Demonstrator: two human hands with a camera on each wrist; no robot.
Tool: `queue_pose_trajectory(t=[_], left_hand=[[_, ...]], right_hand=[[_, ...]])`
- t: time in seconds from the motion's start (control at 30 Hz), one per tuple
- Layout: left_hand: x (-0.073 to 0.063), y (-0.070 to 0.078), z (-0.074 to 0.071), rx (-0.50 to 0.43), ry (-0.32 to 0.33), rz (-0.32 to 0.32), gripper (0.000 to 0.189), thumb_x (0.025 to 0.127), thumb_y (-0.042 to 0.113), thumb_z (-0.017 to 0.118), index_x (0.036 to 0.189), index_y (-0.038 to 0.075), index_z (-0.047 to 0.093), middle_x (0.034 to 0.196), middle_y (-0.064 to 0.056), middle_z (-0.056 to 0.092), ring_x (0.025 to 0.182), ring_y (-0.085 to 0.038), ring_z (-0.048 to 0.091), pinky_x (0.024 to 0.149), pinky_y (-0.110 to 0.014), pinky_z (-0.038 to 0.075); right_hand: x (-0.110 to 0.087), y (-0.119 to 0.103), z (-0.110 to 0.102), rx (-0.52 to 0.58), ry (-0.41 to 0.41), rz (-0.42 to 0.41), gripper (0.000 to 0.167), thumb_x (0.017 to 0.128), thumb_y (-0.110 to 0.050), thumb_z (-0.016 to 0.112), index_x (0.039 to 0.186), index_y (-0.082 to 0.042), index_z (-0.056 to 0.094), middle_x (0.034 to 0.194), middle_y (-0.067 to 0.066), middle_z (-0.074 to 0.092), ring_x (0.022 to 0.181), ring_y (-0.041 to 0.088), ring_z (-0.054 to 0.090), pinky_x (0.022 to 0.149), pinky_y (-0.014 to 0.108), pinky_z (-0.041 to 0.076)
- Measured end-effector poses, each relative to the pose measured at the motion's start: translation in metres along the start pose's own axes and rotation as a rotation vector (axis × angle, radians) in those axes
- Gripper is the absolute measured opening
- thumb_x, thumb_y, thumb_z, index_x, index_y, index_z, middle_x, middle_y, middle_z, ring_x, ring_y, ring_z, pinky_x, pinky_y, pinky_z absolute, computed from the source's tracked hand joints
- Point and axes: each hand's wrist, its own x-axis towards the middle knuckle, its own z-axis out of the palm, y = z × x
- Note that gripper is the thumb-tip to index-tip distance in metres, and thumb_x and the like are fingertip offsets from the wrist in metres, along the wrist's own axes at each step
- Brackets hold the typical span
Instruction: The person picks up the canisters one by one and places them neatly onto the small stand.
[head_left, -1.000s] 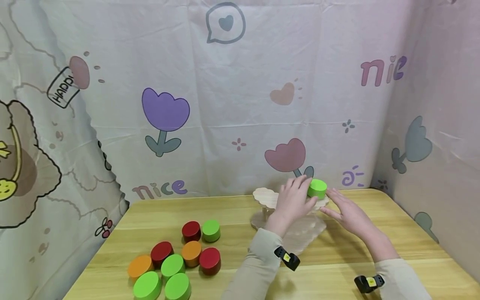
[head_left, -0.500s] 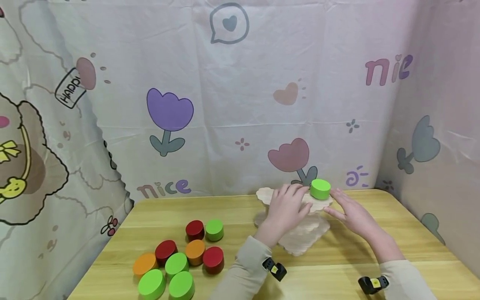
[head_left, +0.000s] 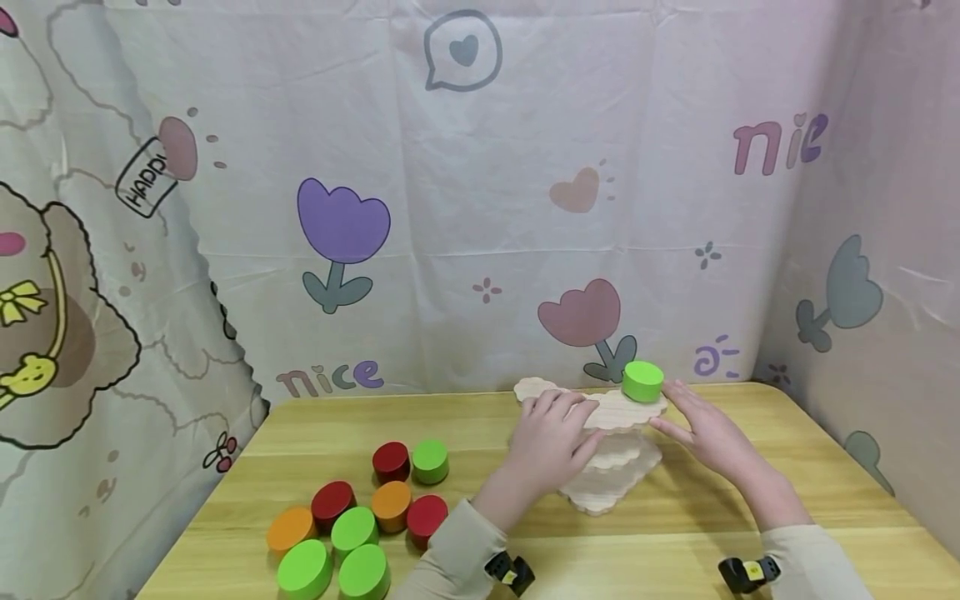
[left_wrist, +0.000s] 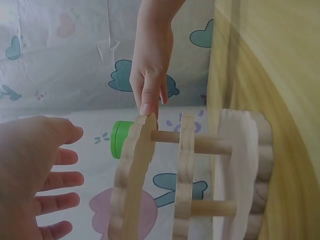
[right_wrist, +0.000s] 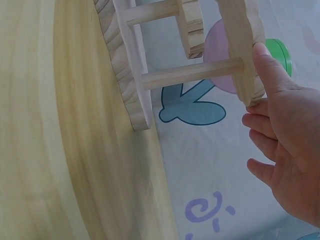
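Note:
A wooden tiered stand [head_left: 618, 410] with wavy-edged boards joined by round pegs stands at the back right of the table. On the right end of its top board sits a light green round block [head_left: 642, 382], also seen edge-on in the left wrist view [left_wrist: 120, 139]. My right hand [head_left: 708, 429] touches that end of the board; in the right wrist view the thumb [right_wrist: 267, 65] lies against the edge, other fingers partly behind it. Before the stand's left side hovers my left hand [head_left: 546, 442], fingers apart and holding nothing; it hides part of the boards.
Several round blocks lie grouped at the left of the table [head_left: 247, 467]: light green [head_left: 303, 569], orange [head_left: 292, 531] and dark red [head_left: 333, 505]. A printed cloth [head_left: 450, 317] hangs behind the table and along its sides.
My left hand has drawn away from the green block, left and toward me, uncovering more of the boards. The block stays on the top board. My right hand keeps its place at the stand's right end.

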Motion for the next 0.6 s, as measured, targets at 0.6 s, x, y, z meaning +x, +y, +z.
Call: queue_pose_trajectory(t=[0.6], left_hand=[[-0.070,-0.021,-0.034,-0.078,-0.020,0.120,0.035,0.091,0.043,0.062,0.119,0.024,0.065,0.112,0.010,0.068,0.107,-0.011,0.058,0.086,-0.033,0.046]], right_hand=[[-0.001,-0.001,-0.001,-0.003,0.002,0.001,0.073,0.093,-0.042,0.061,0.142,0.008,0.040,0.147,0.034,0.034,0.136,0.053,0.033,0.108,0.064,0.027]])
